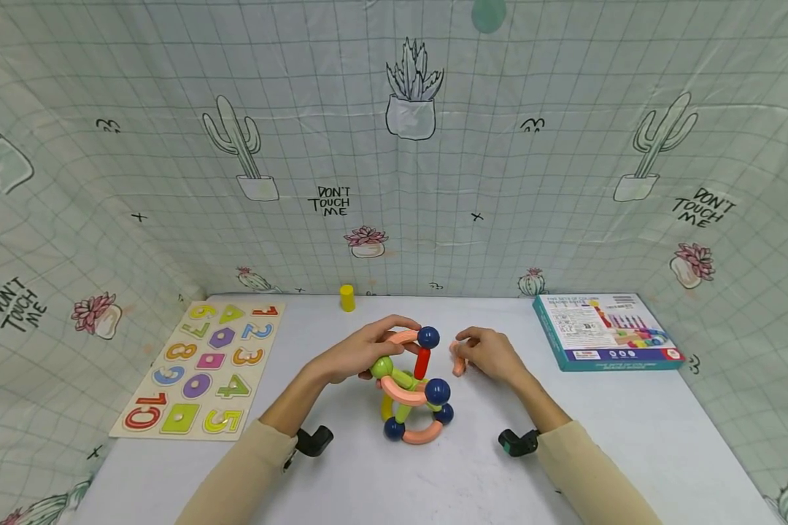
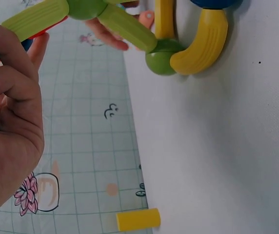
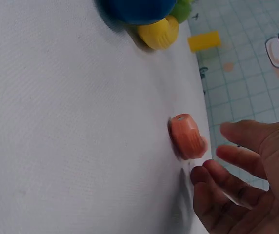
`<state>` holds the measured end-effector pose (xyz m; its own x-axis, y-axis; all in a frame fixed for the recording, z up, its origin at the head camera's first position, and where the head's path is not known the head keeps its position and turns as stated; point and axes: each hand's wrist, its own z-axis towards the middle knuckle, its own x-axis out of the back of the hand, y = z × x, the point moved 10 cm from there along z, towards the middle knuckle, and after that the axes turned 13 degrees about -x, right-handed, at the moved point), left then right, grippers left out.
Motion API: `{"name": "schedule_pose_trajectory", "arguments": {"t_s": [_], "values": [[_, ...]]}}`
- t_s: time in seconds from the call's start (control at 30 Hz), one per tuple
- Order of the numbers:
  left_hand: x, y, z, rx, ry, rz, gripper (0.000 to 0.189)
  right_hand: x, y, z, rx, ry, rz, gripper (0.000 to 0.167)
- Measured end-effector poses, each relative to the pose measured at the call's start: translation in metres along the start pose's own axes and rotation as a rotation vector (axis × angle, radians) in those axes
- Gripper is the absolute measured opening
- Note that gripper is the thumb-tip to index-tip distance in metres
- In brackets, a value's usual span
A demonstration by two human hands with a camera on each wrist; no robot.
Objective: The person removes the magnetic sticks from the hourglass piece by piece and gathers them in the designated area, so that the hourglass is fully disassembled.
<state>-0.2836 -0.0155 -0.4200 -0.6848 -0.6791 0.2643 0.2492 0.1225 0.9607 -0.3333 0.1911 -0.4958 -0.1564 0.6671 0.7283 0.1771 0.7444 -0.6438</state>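
Observation:
My left hand [image 1: 357, 354] grips the upper part of a magnetic ball-and-rod structure [image 1: 403, 394], fingers curled by its green ball and top curved rod. Dark blue balls [image 1: 437, 391], green balls, a red rod [image 1: 422, 363] and curved orange and yellow rods make up the frame, which stands on the table. In the left wrist view, green rods [image 2: 129, 29] meet a green ball [image 2: 164, 57] low down. A loose curved orange rod [image 3: 187, 137] lies on the table right of the structure. Beside it my right hand [image 1: 495, 355] reaches with parted, slightly bent fingers, a small gap showing in the right wrist view.
A wooden number-and-shape puzzle board [image 1: 197, 372] lies at the left. At the back edge stands a small yellow cylinder [image 1: 347, 298]. A flat teal-edged toy box [image 1: 607, 332] lies at the back right. Patterned cloth [image 1: 433, 182] hangs behind the white table [image 1: 486, 481].

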Motion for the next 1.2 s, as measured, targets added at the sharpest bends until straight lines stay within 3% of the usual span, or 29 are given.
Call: {"name": "schedule_pose_trajectory", "arguments": {"t_s": [0.07, 0.13, 0.27, 0.37, 0.5, 0.9, 1.2], "values": [[-0.001, -0.001, 0.001, 0.0, 0.0, -0.003, 0.039, 0.006, -0.01, -0.004, 0.049, 0.035, 0.033, 0.033], [-0.001, -0.001, 0.001, 0.001, -0.001, -0.006, 0.04, 0.011, -0.024, -0.012, 0.115, 0.018, 0.126, 0.036], [0.001, -0.003, 0.001, 0.016, 0.011, -0.017, 0.041, 0.014, -0.06, -0.034, 0.277, -0.132, 0.365, 0.038], [0.002, -0.005, 0.0, 0.024, 0.024, -0.02, 0.039, 0.012, -0.081, -0.052, 0.376, -0.228, 0.44, 0.039], [0.003, -0.005, 0.0, 0.019, 0.031, -0.015, 0.037, 0.007, -0.091, -0.063, 0.413, -0.248, 0.398, 0.043], [0.002, -0.005, 0.0, 0.014, 0.035, -0.023, 0.037, 0.007, -0.093, -0.069, 0.446, -0.116, 0.336, 0.042], [0.002, -0.008, 0.0, 0.011, 0.035, -0.025, 0.037, 0.022, -0.117, -0.095, 0.512, -0.068, 0.345, 0.038]]}}
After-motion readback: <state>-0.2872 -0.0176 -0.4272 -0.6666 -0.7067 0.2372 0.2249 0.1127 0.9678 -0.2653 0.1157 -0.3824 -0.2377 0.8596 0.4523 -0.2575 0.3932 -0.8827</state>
